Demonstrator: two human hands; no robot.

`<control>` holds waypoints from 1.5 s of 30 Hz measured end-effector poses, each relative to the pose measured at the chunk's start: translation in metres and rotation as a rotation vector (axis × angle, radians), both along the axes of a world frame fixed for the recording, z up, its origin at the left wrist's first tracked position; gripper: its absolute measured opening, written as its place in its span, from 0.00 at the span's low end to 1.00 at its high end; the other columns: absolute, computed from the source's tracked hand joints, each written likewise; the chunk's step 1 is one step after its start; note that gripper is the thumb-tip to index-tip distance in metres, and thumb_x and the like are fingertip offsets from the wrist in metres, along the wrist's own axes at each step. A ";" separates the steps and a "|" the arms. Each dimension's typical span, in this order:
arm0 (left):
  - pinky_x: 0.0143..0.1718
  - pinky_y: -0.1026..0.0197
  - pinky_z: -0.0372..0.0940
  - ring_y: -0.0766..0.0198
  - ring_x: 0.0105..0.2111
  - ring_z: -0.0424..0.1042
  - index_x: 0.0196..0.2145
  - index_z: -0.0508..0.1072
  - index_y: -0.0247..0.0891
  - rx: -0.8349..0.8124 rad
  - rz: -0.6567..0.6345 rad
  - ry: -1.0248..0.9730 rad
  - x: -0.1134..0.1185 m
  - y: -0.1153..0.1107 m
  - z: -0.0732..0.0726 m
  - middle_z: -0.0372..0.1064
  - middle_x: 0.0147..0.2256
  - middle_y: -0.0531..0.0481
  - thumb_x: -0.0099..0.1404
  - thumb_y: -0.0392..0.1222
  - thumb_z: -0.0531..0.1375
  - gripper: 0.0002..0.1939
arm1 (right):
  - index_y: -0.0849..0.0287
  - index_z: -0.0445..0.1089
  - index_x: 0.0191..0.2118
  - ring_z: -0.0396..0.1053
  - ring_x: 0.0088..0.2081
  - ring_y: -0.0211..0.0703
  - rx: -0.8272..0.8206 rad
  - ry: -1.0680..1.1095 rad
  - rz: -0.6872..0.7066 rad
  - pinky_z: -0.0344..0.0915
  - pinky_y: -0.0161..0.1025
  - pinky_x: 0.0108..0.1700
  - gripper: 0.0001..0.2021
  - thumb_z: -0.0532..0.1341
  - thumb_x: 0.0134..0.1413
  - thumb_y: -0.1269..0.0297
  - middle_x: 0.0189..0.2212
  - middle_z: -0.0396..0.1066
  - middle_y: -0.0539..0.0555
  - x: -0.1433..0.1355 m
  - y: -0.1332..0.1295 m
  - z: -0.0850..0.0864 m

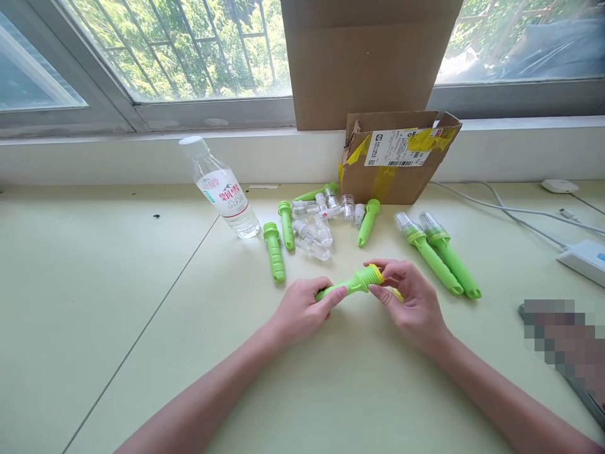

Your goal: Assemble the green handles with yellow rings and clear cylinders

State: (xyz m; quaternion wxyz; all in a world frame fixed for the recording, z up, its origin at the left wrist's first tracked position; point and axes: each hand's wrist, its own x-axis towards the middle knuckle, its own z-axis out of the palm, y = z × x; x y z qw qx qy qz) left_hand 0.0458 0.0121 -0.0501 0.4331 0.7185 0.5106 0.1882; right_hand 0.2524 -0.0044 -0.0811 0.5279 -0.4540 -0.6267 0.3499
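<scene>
My left hand [309,306] is closed around a bright green plastic handle [352,287], held at a slant above the table with its wider threaded end to the right. A yellow ring [376,273] sits at that end, and the fingertips of my right hand [410,301] pinch it. A second small yellow piece [397,294] shows beneath my right fingers, partly hidden. Beyond my hands lie loose green handles, among them one upright-pointing handle [275,252] and another [286,225]. Clear plastic tubes [312,243] are heaped beside them.
Two green handles with clear ribbed caps [449,258] lie to the right. A water bottle [225,192] stands at the back left. Behind the heap is an open cardboard box [399,164]. White cables [510,211], a white power strip [586,260] and a blurred-out phone-like object [567,353] occupy the right side.
</scene>
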 end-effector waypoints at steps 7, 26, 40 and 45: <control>0.22 0.66 0.51 0.71 0.19 0.56 0.21 0.63 0.36 0.011 0.011 0.016 0.001 0.000 0.000 0.58 0.18 0.57 0.66 0.60 0.50 0.26 | 0.53 0.61 0.36 0.71 0.45 0.45 -0.047 0.018 0.002 0.70 0.43 0.42 0.07 0.62 0.56 0.67 0.46 0.69 0.54 -0.001 0.000 0.001; 0.21 0.65 0.48 0.70 0.19 0.55 0.20 0.63 0.36 0.042 0.016 0.009 0.001 -0.001 0.002 0.55 0.17 0.57 0.66 0.58 0.51 0.25 | 0.54 0.63 0.33 0.70 0.47 0.46 -0.061 0.017 0.015 0.72 0.44 0.44 0.06 0.62 0.56 0.66 0.45 0.70 0.55 0.000 0.001 0.000; 0.17 0.68 0.51 0.73 0.15 0.55 0.27 0.67 0.36 -0.298 -0.023 -0.216 -0.004 0.002 0.005 0.65 0.19 0.55 0.64 0.62 0.51 0.25 | 0.53 0.63 0.35 0.69 0.50 0.49 0.079 0.015 0.023 0.73 0.44 0.41 0.06 0.62 0.55 0.69 0.45 0.70 0.56 -0.002 -0.001 0.003; 0.15 0.69 0.49 0.74 0.14 0.54 0.28 0.68 0.35 -0.350 -0.026 -0.204 -0.005 0.005 0.008 0.65 0.19 0.54 0.64 0.62 0.51 0.25 | 0.53 0.64 0.35 0.70 0.46 0.46 0.060 0.010 0.001 0.72 0.44 0.41 0.06 0.62 0.55 0.68 0.45 0.70 0.55 -0.002 -0.001 0.002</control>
